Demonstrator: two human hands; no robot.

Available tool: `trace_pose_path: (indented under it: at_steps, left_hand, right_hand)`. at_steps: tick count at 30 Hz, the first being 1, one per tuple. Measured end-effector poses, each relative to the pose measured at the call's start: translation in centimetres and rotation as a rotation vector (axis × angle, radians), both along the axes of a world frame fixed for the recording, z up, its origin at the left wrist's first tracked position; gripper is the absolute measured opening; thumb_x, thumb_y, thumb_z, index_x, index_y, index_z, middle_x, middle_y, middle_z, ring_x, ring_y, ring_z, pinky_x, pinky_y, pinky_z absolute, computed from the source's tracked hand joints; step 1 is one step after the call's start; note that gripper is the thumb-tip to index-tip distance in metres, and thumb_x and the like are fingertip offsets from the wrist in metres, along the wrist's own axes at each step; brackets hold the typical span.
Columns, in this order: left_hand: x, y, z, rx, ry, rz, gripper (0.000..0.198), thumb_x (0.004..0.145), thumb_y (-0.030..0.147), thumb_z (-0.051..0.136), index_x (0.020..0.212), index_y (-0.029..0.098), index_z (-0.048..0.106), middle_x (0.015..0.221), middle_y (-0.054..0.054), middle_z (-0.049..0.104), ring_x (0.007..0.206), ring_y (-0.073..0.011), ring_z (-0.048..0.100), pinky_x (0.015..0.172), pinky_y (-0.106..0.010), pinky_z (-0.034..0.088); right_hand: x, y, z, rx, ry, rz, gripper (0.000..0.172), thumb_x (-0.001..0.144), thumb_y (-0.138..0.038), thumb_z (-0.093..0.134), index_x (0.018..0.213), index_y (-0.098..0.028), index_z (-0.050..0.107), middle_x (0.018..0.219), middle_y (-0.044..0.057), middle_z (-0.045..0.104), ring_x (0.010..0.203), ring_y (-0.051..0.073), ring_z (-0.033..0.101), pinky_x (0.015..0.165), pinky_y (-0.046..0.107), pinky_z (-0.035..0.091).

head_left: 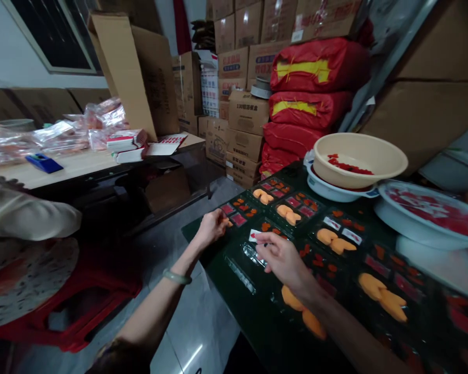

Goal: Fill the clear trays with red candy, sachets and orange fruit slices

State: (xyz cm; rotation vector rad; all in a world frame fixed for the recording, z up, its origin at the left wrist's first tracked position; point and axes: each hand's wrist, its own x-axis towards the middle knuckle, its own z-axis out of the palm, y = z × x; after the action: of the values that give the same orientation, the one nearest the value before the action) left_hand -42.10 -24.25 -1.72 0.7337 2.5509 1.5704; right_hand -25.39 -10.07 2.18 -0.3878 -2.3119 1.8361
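Observation:
My right hand (281, 258) pinches a small white packet with a red mark (253, 236) between thumb and fingers, above the empty compartments of a clear plastic tray (253, 254). At the table's left edge my left hand (213, 227) is closed, its fingertips against an orange piece (229, 224) in another tray; whether they grip it is hidden. That tray also holds dark red packets (239, 219) and small orange-red bits (250, 212). Under my right forearm, larger orange pieces (314, 323) lie partly covered. A nearby tray has two orange pieces (288, 214) in its front compartment.
Several more filled trays stand in rows on the dark green table (234, 301). A cream basin (398, 160) with red bits sits in a blue-white one at the back; another basin (390, 208) is at right. A person's sleeve (31, 213) and a red stool (101, 291) are left.

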Motion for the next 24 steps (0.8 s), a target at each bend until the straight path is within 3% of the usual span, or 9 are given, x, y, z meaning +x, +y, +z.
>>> trace_pose_path:
  at_steps: [4, 8, 11, 14, 17, 18, 20, 22, 24]
  left_hand:
    - [-0.3, 0.8, -0.6, -0.088, 0.036, -0.032, 0.008, 0.058, 0.010, 0.058, 0.054, 0.016, 0.056, 0.073, -0.004, 0.056, 0.073, -0.0164, 0.049, 0.067, -0.028, 0.038]
    - [0.9, 0.4, -0.1, -0.079, 0.044, -0.007, 0.011, 0.058, 0.011, 0.059, 0.050, 0.017, 0.055, 0.072, -0.007, 0.055, 0.092, -0.0253, 0.047, 0.079, -0.035, 0.036]
    - [2.9, 1.3, 1.2, 0.019, 0.012, -0.009, 0.005, 0.061, 0.021, 0.063, 0.063, 0.017, 0.059, 0.084, -0.009, 0.057, 0.102, -0.0287, 0.044, 0.082, -0.036, 0.037]
    - [6.0, 5.7, 2.9, 0.150, -0.100, -0.130, 0.030, 0.072, 0.042, 0.055, 0.085, 0.016, 0.061, 0.090, -0.010, 0.060, 0.093, -0.0254, 0.054, 0.072, -0.034, 0.044]
    - [10.8, 12.6, 4.9, 0.463, -0.560, -0.404, 0.048, 0.082, 0.055, 0.031, 0.097, 0.018, 0.058, 0.099, -0.010, 0.061, 0.091, -0.0206, 0.058, 0.069, -0.033, 0.048]
    - [12.7, 14.9, 5.6, 0.578, -0.781, -0.508, 0.051, 0.082, 0.058, 0.028, 0.097, 0.020, 0.058, 0.104, -0.010, 0.060, 0.095, -0.0202, 0.057, 0.073, -0.033, 0.048]
    - [16.3, 18.4, 7.0, 0.610, -0.938, -0.665, 0.057, 0.081, 0.063, 0.022, 0.100, 0.023, 0.058, 0.108, -0.008, 0.060, 0.100, -0.0212, 0.056, 0.076, -0.036, 0.047]
    - [19.3, 20.3, 8.3, 0.532, -1.016, -0.829, 0.069, 0.078, 0.068, 0.017, 0.104, 0.018, 0.058, 0.112, -0.013, 0.059, 0.104, -0.0268, 0.054, 0.079, -0.044, 0.046]
    - [21.4, 21.1, 9.4, 0.451, -1.016, -0.987, 0.083, 0.076, 0.070, 0.007, 0.114, 0.012, 0.053, 0.122, -0.018, 0.052, 0.114, -0.0315, 0.047, 0.085, -0.050, 0.040]
  right_hand:
    - [3.8, 3.2, 0.2, 0.004, -0.098, -0.089, 0.030, 0.072, -0.037, 0.057, 0.093, -0.015, 0.056, 0.067, 0.002, 0.057, 0.064, 0.016, 0.058, 0.042, 0.020, 0.043]
    - [6.4, 5.1, -0.6, -0.031, -0.093, -0.182, 0.034, 0.069, -0.042, 0.061, 0.091, -0.015, 0.057, 0.067, 0.002, 0.058, 0.064, 0.017, 0.058, 0.041, 0.020, 0.041]
    - [7.8, 5.8, -0.8, -0.067, -0.074, -0.234, 0.041, 0.070, -0.049, 0.059, 0.093, -0.015, 0.059, 0.073, 0.006, 0.061, 0.064, 0.019, 0.059, 0.044, 0.024, 0.043]
    - [8.3, 5.7, 0.5, -0.019, 0.072, -0.422, 0.049, 0.078, -0.052, 0.050, 0.111, -0.017, 0.055, 0.105, 0.011, 0.060, 0.093, 0.024, 0.057, 0.070, 0.035, 0.048]
    - [7.4, 6.2, 2.7, 0.219, 0.283, -0.547, 0.054, 0.083, -0.049, 0.043, 0.129, -0.020, 0.043, 0.138, 0.007, 0.033, 0.127, 0.024, 0.027, 0.103, 0.041, 0.023]
    - [7.2, 6.9, 3.3, 0.273, 0.300, -0.539, 0.054, 0.083, -0.048, 0.043, 0.130, -0.022, 0.041, 0.141, 0.003, 0.027, 0.131, 0.023, 0.018, 0.107, 0.040, 0.015]
    - [7.4, 9.6, 4.3, 0.271, 0.240, -0.519, 0.049, 0.081, -0.047, 0.049, 0.126, -0.027, 0.047, 0.140, -0.001, 0.030, 0.133, 0.022, 0.008, 0.108, 0.040, 0.006]
    - [8.9, 13.4, 4.5, 0.204, 0.150, -0.573, 0.042, 0.079, -0.049, 0.051, 0.115, -0.028, 0.056, 0.133, 0.001, 0.041, 0.133, 0.025, 0.007, 0.106, 0.045, 0.004]
    - [11.2, 17.3, 4.3, 0.129, 0.097, -0.661, 0.046, 0.082, -0.055, 0.040, 0.116, -0.027, 0.054, 0.130, 0.006, 0.043, 0.132, 0.027, 0.010, 0.104, 0.050, 0.008]
